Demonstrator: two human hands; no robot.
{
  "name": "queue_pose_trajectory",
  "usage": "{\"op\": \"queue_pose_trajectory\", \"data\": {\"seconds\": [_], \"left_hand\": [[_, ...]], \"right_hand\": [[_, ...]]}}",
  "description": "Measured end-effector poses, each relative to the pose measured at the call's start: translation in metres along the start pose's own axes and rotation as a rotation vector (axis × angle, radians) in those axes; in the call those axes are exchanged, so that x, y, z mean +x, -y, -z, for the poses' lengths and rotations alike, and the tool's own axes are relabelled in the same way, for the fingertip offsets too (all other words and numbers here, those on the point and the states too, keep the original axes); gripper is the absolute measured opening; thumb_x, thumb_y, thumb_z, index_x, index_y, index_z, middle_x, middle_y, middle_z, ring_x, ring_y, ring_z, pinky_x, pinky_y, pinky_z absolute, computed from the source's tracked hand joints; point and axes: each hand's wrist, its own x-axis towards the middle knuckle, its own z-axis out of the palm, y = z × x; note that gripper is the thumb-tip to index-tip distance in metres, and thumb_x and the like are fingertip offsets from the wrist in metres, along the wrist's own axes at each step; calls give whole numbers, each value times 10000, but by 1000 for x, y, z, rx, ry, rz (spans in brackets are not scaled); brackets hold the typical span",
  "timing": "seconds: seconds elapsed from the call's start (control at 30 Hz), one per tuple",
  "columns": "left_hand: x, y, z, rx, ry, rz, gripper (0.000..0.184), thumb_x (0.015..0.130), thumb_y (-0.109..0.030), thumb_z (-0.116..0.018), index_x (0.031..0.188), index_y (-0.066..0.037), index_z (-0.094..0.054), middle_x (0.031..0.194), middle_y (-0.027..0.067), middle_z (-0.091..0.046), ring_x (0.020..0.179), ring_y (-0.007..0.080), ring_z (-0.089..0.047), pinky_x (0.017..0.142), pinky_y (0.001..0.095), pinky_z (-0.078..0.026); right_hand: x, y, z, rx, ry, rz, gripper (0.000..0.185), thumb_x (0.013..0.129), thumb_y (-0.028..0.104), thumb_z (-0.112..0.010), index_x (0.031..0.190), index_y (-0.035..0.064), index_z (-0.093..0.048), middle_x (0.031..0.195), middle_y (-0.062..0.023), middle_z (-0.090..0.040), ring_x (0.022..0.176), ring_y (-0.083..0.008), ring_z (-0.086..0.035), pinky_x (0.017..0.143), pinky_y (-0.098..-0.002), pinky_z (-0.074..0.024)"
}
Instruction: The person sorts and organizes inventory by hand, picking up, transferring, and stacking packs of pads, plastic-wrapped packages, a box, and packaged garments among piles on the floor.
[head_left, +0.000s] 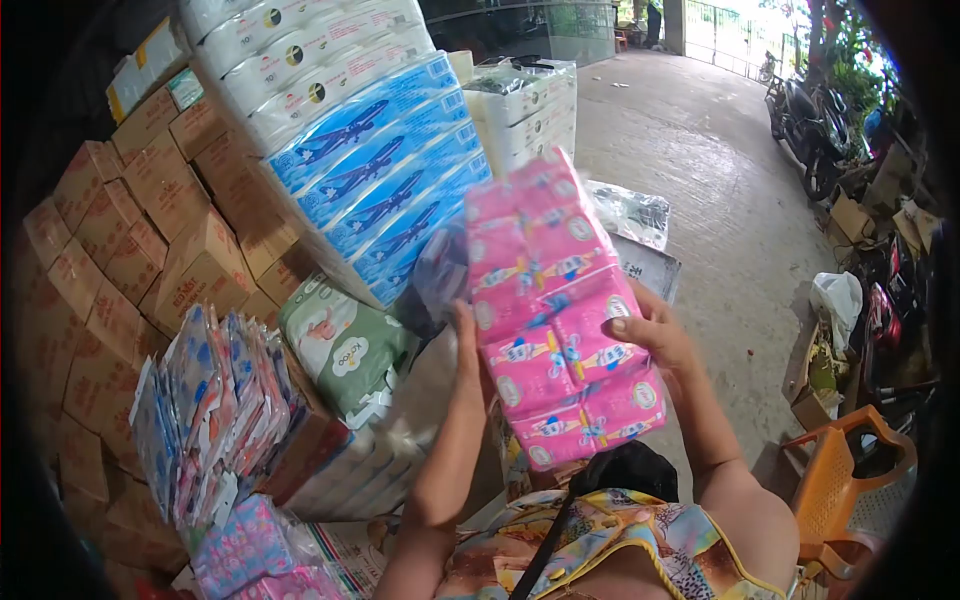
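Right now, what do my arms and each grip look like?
Your left arm and right arm are bare, without sleeves; left grip and right grip are ungloved, with no watch or bracelet visible. Your multicoloured patterned top has yellow trim.

Concrete floor [735, 250] is leaving passage right of the pink bundle [570, 325]; airplane-print packs [385, 170] and a green diaper pack [345, 350] are crowding its left, an orange chair [825, 480] is obstructing lower right.
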Motion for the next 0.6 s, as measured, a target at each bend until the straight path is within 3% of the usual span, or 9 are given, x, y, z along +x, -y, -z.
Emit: {"op": "queue_pose_trajectory", "data": {"seconds": [0.17, 0.27, 0.37, 0.4, 0.43, 0.47, 0.53, 0.6], "left_hand": [[-39, -39, -8, -99, -46, -171, 488, 733, -310, -586, 1105, -34, -432, 1020, 101, -536, 913, 218, -531, 802, 366, -425], [-68, -49, -21, -151, -175, -335, 407, 731, -250, -595, 1064, -54, -463, 979, 84, -550, 875, 202, -544, 780, 359, -435], [-96, -55, -25, -170, -151, -525, 372, 747, -229, -577, 1059, -62, -463, 960, 70, -551, 865, 178, -540, 760, 348, -441], [-109, -60, -43, -167, -185, -574, 363, 751, -222, -573, 1057, -61, -461, 948, 66, -550, 864, 167, -537, 752, 338, -443], [-122, -61, -55, -147, -348, -641, 340, 781, -245, -533, 1057, -63, -452, 941, 61, -540, 866, 153, -535, 746, 321, -448], [-131, -60, -55, -142, -386, -684, 340, 781, -245, -533, 1057, -63, -452, 941, 61, -540, 866, 153, -535, 746, 321, -448], [-156, -67, -63, -66, -246, -793, 340, 805, -286, -492, 1061, -66, -444, 951, 59, -529, 876, 152, -532, 751, 327, -449], [-201, -69, -60, 68, -309, -887, 367, 819, -322, -459, 1077, -63, -433, 983, 64, -520, 895, 168, -527, 768, 350, -444]], "right_hand": [[13, 21, -24, -261, 239, 90, 645, 573, 180, -641, 1140, -21, -409, 1013, -77, -509, 909, -139, -483, 797, -258, -368], [28, 28, -29, -296, 409, 130, 704, 541, 197, -663, 1153, -23, -395, 1079, -87, -468, 960, -157, -459, 826, -276, -353], [39, 33, -48, -280, 472, 138, 788, 568, 220, -652, 1225, -23, -291, 1115, -108, -448, 1006, -182, -446, 854, -301, -342], [42, 33, -54, -244, 498, 145, 848, 584, 291, -667, 1247, -19, -241, 1143, -117, -429, 1032, -189, -431, 871, -313, -329], [45, 27, -54, -209, 511, 164, 913, 599, 362, -682, 1270, -16, -190, 1170, -125, -410, 1058, -196, -416, 888, -325, -316], [57, 19, -42, -220, 607, 167, 1020, 579, 531, -659, 1280, -12, -156, 1219, -133, -363, 1109, -206, -371, 910, -338, -291], [59, 27, -44, -300, 755, 29, 1077, 530, 609, -625, 1279, -12, -164, 1235, -122, -342, 1131, -205, -340, 921, -339, -272], [48, 16, -67, -278, 949, 14, 967, 595, 469, -671, 1276, -10, -179, 1242, -100, -329, 1138, -187, -322, 926, -322, -259]]}}
